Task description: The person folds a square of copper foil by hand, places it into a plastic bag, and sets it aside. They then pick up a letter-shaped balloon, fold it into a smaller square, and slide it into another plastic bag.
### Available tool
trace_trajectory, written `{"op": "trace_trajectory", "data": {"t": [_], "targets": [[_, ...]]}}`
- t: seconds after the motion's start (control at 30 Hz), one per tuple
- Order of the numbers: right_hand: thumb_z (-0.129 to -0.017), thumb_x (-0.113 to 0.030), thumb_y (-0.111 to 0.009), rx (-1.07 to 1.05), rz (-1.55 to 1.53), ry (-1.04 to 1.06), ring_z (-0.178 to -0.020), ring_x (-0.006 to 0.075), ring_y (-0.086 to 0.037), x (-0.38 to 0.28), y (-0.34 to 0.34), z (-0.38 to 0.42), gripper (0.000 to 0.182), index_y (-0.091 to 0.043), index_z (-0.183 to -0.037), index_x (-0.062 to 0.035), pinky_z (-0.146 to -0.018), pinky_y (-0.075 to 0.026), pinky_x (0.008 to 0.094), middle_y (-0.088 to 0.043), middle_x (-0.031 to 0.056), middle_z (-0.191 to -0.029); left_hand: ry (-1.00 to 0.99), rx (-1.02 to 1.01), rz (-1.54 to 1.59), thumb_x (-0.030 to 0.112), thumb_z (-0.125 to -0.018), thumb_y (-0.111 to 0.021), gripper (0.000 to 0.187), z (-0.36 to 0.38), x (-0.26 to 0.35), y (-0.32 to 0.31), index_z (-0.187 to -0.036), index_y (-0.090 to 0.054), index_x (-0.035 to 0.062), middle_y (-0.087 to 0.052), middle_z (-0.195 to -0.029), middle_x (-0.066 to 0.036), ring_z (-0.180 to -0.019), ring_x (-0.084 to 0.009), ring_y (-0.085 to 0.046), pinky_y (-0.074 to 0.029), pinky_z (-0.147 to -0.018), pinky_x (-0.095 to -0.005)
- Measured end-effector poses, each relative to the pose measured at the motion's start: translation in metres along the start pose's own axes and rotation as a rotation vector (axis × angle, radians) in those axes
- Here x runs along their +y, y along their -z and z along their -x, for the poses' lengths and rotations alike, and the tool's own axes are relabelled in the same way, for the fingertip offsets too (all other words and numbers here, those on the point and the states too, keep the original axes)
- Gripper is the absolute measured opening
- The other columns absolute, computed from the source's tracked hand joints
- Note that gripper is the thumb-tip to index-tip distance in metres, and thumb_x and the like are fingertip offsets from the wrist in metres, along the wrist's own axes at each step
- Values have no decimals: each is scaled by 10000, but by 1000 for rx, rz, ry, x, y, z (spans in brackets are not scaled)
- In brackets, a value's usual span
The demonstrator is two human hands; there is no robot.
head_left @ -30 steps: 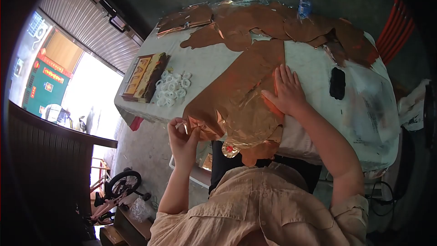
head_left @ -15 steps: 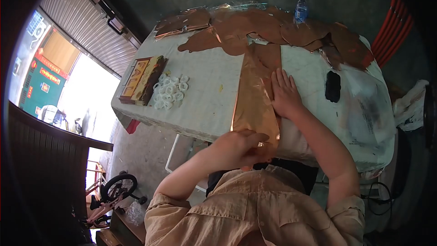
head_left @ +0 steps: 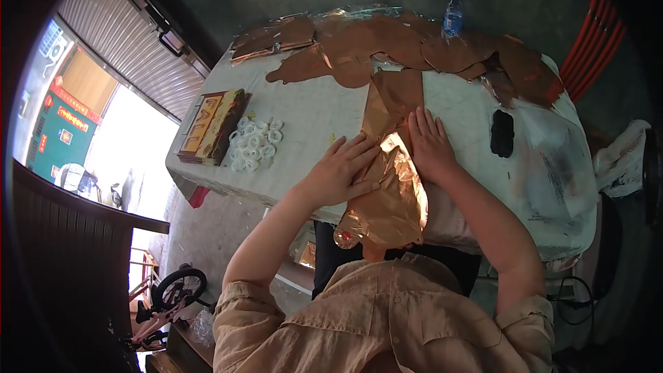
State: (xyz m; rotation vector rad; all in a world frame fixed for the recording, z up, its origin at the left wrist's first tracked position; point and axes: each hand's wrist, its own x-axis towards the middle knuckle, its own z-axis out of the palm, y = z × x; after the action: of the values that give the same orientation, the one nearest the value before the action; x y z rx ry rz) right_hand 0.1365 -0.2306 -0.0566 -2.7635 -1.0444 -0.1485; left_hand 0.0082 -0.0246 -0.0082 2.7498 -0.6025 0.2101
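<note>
A flat copper-coloured foil balloon lies lengthwise on the table before me, its near end creased, shiny and hanging over the edge. My left hand rests on its left side, fingers stretched out and thumb apart. On the right side, my right hand lies flat with fingers extended, pressing along the foil's edge. Neither hand grips anything. Further back, several matte brown flat foil pieces overlap along the table's far side.
White rings are heaped at the left, beside a stack of printed yellow-brown packets. A water bottle stands at the far edge. On the right are a black object and a clear plastic bag on the white-covered table.
My left hand has moved from the near end of the foil up to its left side and opened out. The near part of the foil now lies more creased and bright. The right hand stays put.
</note>
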Motion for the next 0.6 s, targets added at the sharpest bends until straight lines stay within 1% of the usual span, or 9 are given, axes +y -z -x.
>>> {"op": "trace_trajectory", "data": {"t": [0.1,0.17,0.2,0.27,0.4,0.47,0.5,0.57,0.6], "targets": [[-942,-304,-379,6,12,5,-1414,346,-190,1,-3,-2,624,-219,-1433,46,-1147,-140,472,-199,247,-1507,7,-27,-2,474,-804,-650,730,-3,0,8,-1378,-423,85,-425,-1394,-141,-1327,-311,-357,-267,-1092,-477],[-939,-359,-400,1,15,-1,-1416,342,-185,0,-2,-1,668,-210,-1438,43,-1149,-130,470,-194,245,-1510,6,-23,7,491,-788,-660,752,-3,-2,7,-1378,-424,89,-426,-1392,-140,-1327,-308,-358,-267,-1091,-477],[-939,-359,-400,-4,13,-3,-1416,342,-185,0,-2,-1,668,-210,-1438,43,-1149,-130,470,-194,245,-1510,6,-21,17,507,-773,-669,773,-2,-3,6,-1378,-425,93,-428,-1390,-139,-1326,-305,-358,-267,-1090,-476],[-931,-426,-417,-25,-2,-7,-1420,341,-173,-1,3,-1,726,-203,-1441,44,-1152,-122,464,-186,248,-1512,9,-25,7,506,-759,-681,787,-2,-3,5,-1380,-424,95,-425,-1391,-139,-1328,-304,-355,-260,-1093,-482],[-946,-440,-398,-45,22,-3,-1423,334,-165,-4,9,2,718,-203,-1444,39,-1154,-120,456,-180,236,-1518,-16,-26,12,503,-720,-706,827,-1,-6,4,-1387,-415,108,-406,-1406,-134,-1338,-301,-341,-243,-1098,-502],[-965,-478,-331,-70,-13,-40,-1427,326,-152,-4,10,-2,714,-205,-1449,32,-1155,-107,452,-172,218,-1527,-19,-38,17,501,-715,-708,834,-1,-8,4,-1391,-410,114,-400,-1411,-133,-1342,-301,-336,-239,-1099,-508],[-965,-478,-331,-73,-14,-40,-1427,326,-152,-5,11,-2,714,-205,-1449,32,-1155,-107,452,-172,218,-1527,-27,-49,18,499,-710,-710,841,-1,-9,4,-1396,-405,119,-394,-1416,-132,-1345,-300,-331,-234,-1101,-515],[-973,-524,-251,-93,-76,-75,-1432,315,-140,-6,13,-2,730,-203,-1455,22,-1157,-88,447,-161,203,-1535,-24,-50,22,503,-710,-710,845,-1,-9,4,-1398,-402,121,-392,-1417,-132,-1347,-301,-328,-232,-1102,-517],[-973,-524,-251,-95,-76,-77,-1432,315,-140,-5,12,-2,730,-203,-1455,22,-1157,-88,447,-161,203,-1535,-23,-48,23,507,-710,-710,850,-1,-9,4,-1401,-399,123,-391,-1419,-132,-1349,-302,-325,-229,-1102,-519]]}}
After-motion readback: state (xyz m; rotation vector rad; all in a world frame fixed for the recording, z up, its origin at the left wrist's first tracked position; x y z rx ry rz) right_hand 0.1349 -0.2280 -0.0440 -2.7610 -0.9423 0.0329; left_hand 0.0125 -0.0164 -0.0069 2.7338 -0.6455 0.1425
